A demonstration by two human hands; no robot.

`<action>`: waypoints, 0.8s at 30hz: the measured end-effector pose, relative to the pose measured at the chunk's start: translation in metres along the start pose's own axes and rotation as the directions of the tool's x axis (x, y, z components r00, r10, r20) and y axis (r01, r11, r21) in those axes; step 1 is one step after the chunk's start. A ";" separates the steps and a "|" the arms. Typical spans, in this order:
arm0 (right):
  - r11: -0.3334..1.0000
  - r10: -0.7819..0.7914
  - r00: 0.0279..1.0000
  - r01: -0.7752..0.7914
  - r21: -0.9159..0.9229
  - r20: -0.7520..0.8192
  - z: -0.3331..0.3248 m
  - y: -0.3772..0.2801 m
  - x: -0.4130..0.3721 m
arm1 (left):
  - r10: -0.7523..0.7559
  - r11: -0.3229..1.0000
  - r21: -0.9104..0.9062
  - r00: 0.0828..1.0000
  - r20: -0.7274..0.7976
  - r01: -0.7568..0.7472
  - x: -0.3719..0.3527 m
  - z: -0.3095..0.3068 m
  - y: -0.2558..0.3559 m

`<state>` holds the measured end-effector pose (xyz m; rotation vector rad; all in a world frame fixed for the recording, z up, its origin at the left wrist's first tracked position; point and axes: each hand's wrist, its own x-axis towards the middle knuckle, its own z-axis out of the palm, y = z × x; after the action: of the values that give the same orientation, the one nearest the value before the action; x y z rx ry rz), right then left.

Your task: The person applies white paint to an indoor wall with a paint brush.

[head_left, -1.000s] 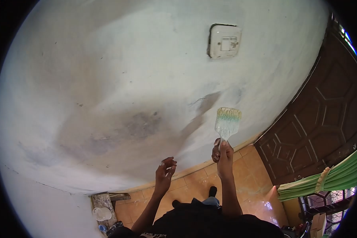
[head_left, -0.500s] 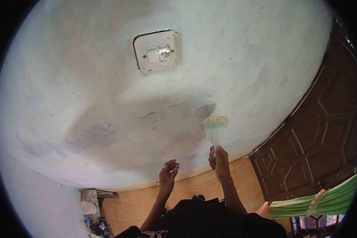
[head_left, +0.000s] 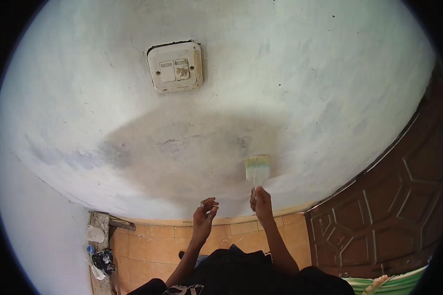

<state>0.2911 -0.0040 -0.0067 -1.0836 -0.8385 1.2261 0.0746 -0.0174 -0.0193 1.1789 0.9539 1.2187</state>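
A wide paintbrush (head_left: pixel 258 168) with paint-covered ferrule and yellowish bristle tips points upward in front of the wall. Its handle is wrapped by the fingers of my right hand (head_left: pixel 262 202), which hide most of it. My left hand (head_left: pixel 204 216) is raised to the left of the brush, holding nothing, with fingers loosely bent and the thumb apart. White smears show on its fingers. The pale, patchy wall (head_left: pixel 300 118) fills the view before both hands, and a grey-brown shadow lies over its middle, around a small crack.
A switch plate (head_left: pixel 174 67) with two rockers sits high on the wall. At lower left, a wooden bench (head_left: pixel 100 220) bears a white tub (head_left: pixel 95 234) and a dark, paint-spattered bag (head_left: pixel 103 261). A brown panelled door (head_left: pixel 374 216) stands at right, above a green curtain (head_left: pixel 394 283). Orange tiles (head_left: pixel 150 248) cover the floor.
The view has shifted, so the switch plate sits further left. The brush and my right hand appear slightly lower and further left. My left hand stays raised in much the same pose.
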 end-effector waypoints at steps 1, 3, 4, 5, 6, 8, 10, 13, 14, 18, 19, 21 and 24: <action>1.000 0.026 1.000 -0.026 0.003 -0.004 0.003 -0.005 -0.005 | 0.001 1.000 0.000 1.000 -0.002 -0.001 0.001 0.001 0.000; 0.992 -0.124 0.991 0.124 -0.005 0.055 0.012 -0.035 0.004 | -0.014 0.999 0.039 1.000 -0.009 0.015 0.006 0.002 0.002; 0.981 -0.192 0.978 0.193 -0.004 0.077 0.018 -0.054 0.009 | -0.031 0.998 0.061 0.999 -0.009 0.031 0.005 0.002 0.003; 0.969 -0.234 0.969 0.239 -0.062 0.077 0.025 -0.078 0.015 | -0.034 0.997 0.075 0.999 -0.003 0.034 0.006 0.003 0.005; 0.964 -0.254 0.963 0.259 -0.054 0.089 0.031 -0.096 0.025 | -0.033 0.996 0.089 0.999 0.003 0.033 0.011 0.004 0.008; 0.953 -0.296 0.947 0.302 -0.035 0.122 0.039 -0.117 0.038 | -0.029 0.994 0.103 1.000 0.000 0.029 0.014 0.009 0.012; 0.961 -0.270 0.956 0.274 -0.027 0.114 0.028 -0.089 0.046 | -0.020 0.994 0.104 1.000 -0.015 0.022 0.018 0.012 0.014; 0.976 -0.214 0.969 0.217 -0.017 0.126 0.001 -0.010 0.039 | -0.020 0.996 0.085 0.998 -0.052 0.025 0.013 0.013 0.004; 0.997 -0.068 0.996 0.070 -0.037 0.060 -0.004 0.007 0.027 | -0.029 0.995 0.092 0.998 -0.061 0.035 0.008 0.012 0.002; 0.990 -0.131 0.991 0.129 0.051 0.028 0.010 -0.022 0.009 | -0.030 0.991 0.126 0.997 -0.064 0.038 0.011 0.006 -0.005; 0.974 -0.224 0.973 0.223 0.030 0.048 0.016 -0.047 0.015 | -0.032 0.990 0.134 0.998 -0.057 0.040 0.011 0.007 -0.007; 0.953 -0.304 0.947 0.301 0.039 0.103 0.028 -0.097 0.029 | -0.040 0.989 0.139 0.998 -0.040 0.045 0.017 0.014 0.003; 0.964 -0.267 0.954 0.266 0.031 0.132 0.029 -0.108 0.049 | -0.009 0.985 0.170 1.000 -0.021 0.013 0.025 0.023 0.017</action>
<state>0.3052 0.0499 0.1017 -0.8512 -1.0439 1.0828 0.0971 0.0030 0.0029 1.2955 1.0954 1.1595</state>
